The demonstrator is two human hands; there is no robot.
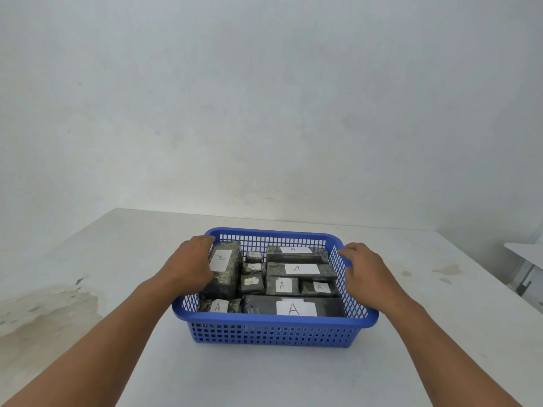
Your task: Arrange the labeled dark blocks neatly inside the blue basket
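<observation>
Two hands at blue basket (pixel 273 329): left hand (pixel 192 264) curled round upright-lying tall block (pixel 224 270), long axis front-to-back; right hand (pixel 363 267) fingers clasping right rim.

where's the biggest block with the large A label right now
In the head view, the biggest block lies along the blue basket's near wall, right of a smaller block.

Both bare forearms are extended forward and converge slightly. The left hand (pixel 192 264) is held palm down, fingers curled downward out of sight. The right hand (pixel 363 267) is turned inward, fingers bent.
</observation>
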